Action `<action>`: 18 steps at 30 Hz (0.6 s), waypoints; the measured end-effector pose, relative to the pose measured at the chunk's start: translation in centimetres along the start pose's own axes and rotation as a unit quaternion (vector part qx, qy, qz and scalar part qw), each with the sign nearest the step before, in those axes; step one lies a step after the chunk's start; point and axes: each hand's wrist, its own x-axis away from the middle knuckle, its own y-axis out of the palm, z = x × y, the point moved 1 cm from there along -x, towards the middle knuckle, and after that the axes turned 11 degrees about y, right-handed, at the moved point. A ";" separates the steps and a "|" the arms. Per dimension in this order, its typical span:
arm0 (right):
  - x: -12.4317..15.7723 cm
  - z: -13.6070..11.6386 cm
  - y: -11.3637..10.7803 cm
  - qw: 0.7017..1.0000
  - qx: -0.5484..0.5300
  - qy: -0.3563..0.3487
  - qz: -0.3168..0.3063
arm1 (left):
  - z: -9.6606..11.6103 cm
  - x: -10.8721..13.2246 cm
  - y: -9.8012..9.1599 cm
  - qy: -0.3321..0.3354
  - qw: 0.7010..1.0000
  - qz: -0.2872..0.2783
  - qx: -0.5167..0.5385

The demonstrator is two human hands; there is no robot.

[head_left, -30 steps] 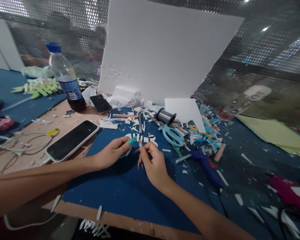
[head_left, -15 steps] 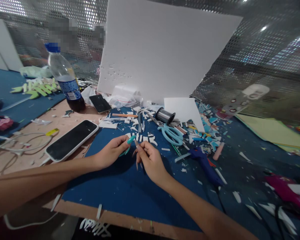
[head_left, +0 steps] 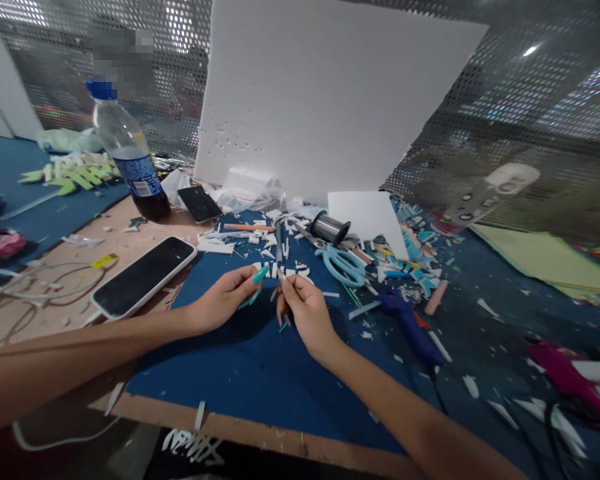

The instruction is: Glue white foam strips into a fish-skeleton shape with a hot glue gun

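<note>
My left hand [head_left: 233, 295] is closed in a pinch over the blue mat [head_left: 260, 380]. Teal shows at its thumb tip and under its fingers, seemingly long nails; anything small in the pinch is hidden. A short gap away, my right hand [head_left: 305, 307] is also pinched, thumb against forefinger, and what it may hold is too small to name. Its other fingers curl beneath, with a thin teal bit [head_left: 283, 327] at their tips. Just beyond both hands lie small white foam pieces [head_left: 267, 269] and a dark, pen-like stick [head_left: 279, 240].
Light-blue scissors [head_left: 343, 267], a wire spool [head_left: 330, 229] and a blue glue gun [head_left: 411, 330] lie right of centre among scraps. A phone [head_left: 145, 277] and a drink bottle [head_left: 139, 177] are at left. Behind stands a white foam board [head_left: 330, 93]. A magenta glue gun [head_left: 575, 380] lies far right.
My right hand has shifted slightly right, widening the gap between my hands. The thin teal bit now shows under its fingers. My left hand keeps its pinch.
</note>
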 end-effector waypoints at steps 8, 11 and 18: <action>1.4 -0.6 0.0 0.992 0.052 -0.090 0.072 | -0.9 -0.2 -0.1 -0.011 0.995 0.032 0.093; 1.6 -0.5 0.0 0.990 0.080 -0.101 0.065 | -0.7 -0.3 -0.1 -0.020 0.993 0.038 0.107; 1.6 -0.4 0.2 0.986 0.109 -0.115 0.053 | -0.4 -0.3 0.0 -0.040 0.992 0.042 0.111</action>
